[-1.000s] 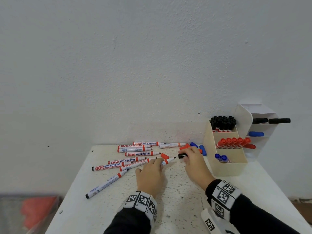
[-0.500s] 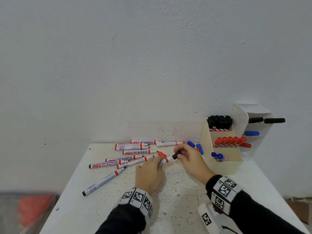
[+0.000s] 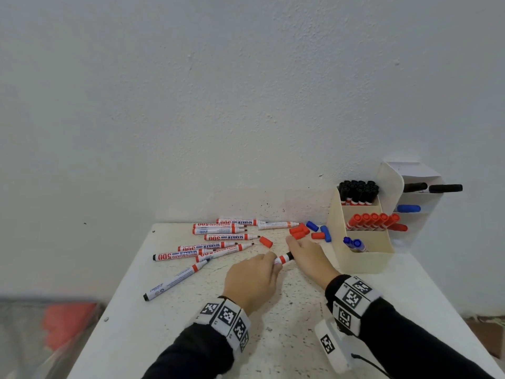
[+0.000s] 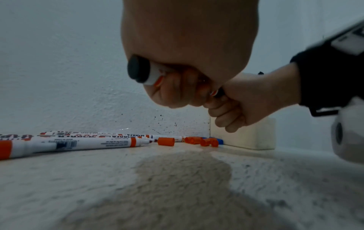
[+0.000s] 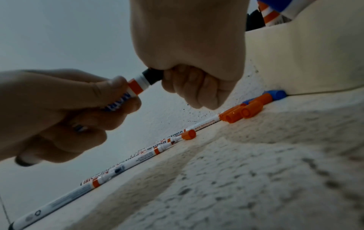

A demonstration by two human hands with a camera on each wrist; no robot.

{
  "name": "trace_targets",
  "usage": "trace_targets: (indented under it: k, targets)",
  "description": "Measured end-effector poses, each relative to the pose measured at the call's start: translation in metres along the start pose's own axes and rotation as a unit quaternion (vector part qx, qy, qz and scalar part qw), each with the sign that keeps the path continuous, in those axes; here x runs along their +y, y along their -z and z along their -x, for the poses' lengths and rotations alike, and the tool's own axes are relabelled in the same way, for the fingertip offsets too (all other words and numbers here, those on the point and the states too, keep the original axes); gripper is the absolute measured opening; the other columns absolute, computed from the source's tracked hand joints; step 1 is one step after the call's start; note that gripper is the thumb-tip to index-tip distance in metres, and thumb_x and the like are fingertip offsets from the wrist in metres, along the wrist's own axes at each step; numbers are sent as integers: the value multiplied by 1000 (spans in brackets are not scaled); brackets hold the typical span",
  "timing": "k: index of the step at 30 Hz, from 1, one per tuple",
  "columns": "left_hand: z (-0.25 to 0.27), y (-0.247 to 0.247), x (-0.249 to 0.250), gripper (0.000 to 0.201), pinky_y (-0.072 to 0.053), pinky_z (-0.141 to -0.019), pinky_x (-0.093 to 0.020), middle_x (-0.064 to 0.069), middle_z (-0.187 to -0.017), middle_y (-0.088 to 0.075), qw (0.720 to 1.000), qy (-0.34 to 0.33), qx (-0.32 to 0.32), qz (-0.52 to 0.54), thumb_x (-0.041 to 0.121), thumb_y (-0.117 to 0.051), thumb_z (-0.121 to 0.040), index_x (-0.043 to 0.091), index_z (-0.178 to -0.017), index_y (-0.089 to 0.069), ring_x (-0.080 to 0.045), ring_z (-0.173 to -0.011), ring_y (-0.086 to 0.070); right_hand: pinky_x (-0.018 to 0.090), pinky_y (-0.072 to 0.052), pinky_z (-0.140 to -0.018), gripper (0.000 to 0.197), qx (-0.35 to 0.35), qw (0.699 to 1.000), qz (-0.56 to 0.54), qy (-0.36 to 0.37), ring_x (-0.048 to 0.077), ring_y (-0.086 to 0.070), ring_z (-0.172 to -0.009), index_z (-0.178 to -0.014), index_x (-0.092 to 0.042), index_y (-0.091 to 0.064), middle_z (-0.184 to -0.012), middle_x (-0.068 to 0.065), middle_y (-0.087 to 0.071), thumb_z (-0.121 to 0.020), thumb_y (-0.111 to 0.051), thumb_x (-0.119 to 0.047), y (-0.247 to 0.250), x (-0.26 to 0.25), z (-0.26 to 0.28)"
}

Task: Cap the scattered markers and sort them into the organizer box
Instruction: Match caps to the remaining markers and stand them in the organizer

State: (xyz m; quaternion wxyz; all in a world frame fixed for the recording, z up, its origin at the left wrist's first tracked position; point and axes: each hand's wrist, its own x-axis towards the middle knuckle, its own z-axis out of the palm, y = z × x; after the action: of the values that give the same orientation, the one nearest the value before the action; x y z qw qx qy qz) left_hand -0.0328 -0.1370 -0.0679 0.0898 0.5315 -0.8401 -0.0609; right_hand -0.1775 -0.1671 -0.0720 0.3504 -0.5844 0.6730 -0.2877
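Note:
My left hand point(image 3: 252, 277) grips the barrel of a white marker point(image 3: 281, 260) with a red band, lifted off the table. My right hand point(image 3: 308, 255) is curled round its black cap point(image 5: 152, 77), which sits on the marker's tip. The marker's black butt end point(image 4: 136, 69) sticks out of my left fist. Several uncapped markers point(image 3: 218, 239) lie in a loose pile at the back left of the table. Loose red caps point(image 3: 299, 232) and blue caps point(image 3: 325, 233) lie beside the cream organizer box point(image 3: 363, 258).
The organizer holds black-capped markers point(image 3: 358, 191) at the back, red-capped ones point(image 3: 371, 221) in the middle and blue-capped ones point(image 3: 354, 243) in front. A white shelf unit point(image 3: 418, 203) stands behind it. One red cap point(image 3: 266, 241) lies alone. The table point(image 3: 164, 337) meets the wall.
My left hand has lifted the marker off the table. My right hand brought the black cap onto the marker's tip, and both hands drew toward me.

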Motion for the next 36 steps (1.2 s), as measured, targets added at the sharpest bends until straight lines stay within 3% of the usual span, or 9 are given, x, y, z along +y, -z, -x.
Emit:
trace_targets:
  k: [6, 12, 17, 21, 23, 25, 31, 33, 36]
  targets:
    - [1, 9, 0, 36, -37, -59, -28, 3, -64, -43, 983, 10, -77, 167, 40, -24, -100, 17, -77, -40, -16, -60, -44, 33, -25, -60, 45, -8, 993, -90, 78, 13, -29, -53, -54, -18, -34, -54, -2, -30, -98, -33, -25, -1, -7, 9]
    - [0, 22, 1, 41, -29, -40, -19, 4, -60, -37, 931, 41, -147, 331, 42, -27, -100, 19, -67, -37, -10, -46, -31, 31, -25, -53, 48, 3, 987, -80, 136, 10, -28, -47, -53, -14, -35, -51, 1, -31, -100, -31, -22, -1, -11, 12]
    - [2, 14, -1, 39, -36, -70, -27, 4, -72, -49, 959, 32, -110, 258, 41, -27, -100, 19, -74, -46, -13, -71, -48, 29, -25, -52, 50, 22, 989, -46, 135, 11, -30, -48, -52, -13, -39, -49, 0, -31, -99, -34, -29, -5, -9, 16]
    - [7, 8, -17, 44, -45, -89, -38, -10, -100, -60, 977, 79, -85, 179, 43, -19, -100, 16, -87, -51, -24, -96, -56, 31, -28, -51, 48, 71, 986, 4, 149, 13, -33, -48, -51, -14, -42, -48, 1, -34, -96, -42, -30, -5, -9, 18]
    - [12, 4, -35, 38, -45, -94, -42, -14, -116, -57, 986, 146, -52, 64, 36, -24, -100, 12, -106, -52, -28, -108, -53, 32, -28, -52, 47, 99, 986, 3, 135, 16, -34, -49, -53, -14, -42, -50, 2, -34, -96, -41, -30, -3, -8, 16]
    - [21, 2, -52, 37, -42, -100, -39, -12, -131, -47, 963, 267, -47, -4, 32, -31, -99, 11, -127, -44, -27, -120, -45, 33, -29, -52, 43, 125, 984, -11, 127, 17, -35, -50, -56, -13, -45, -51, 2, -36, -96, -42, -28, -1, -6, 15]
    - [39, -2, -77, 42, -34, -99, -34, -8, -136, -38, 931, 346, -43, -111, 18, -37, -93, 15, -135, -33, -23, -124, -38, 21, -33, -49, 36, 141, 982, -73, 104, 12, -38, -51, -61, -14, -44, -55, -1, -41, -94, -50, -26, -10, -12, 21]
    - [42, -1, -78, 40, -34, -100, -35, -6, -132, -41, 928, 351, -57, -111, 19, -39, -93, 14, -132, -37, -22, -122, -41, 24, -42, -50, 29, 137, 981, -100, 92, 16, -47, -54, -69, -12, -49, -59, 1, -47, -94, -50, -28, -16, -12, 22]
    - [45, 3, -76, 38, -34, -99, -37, -6, -132, -42, 931, 342, -64, -112, 17, -38, -94, 13, -131, -36, -23, -122, -41, 14, -47, -45, 19, 129, 979, -137, 80, 15, -56, -55, -85, -9, -55, -68, 3, -56, -94, -52, -25, -22, -13, 26]
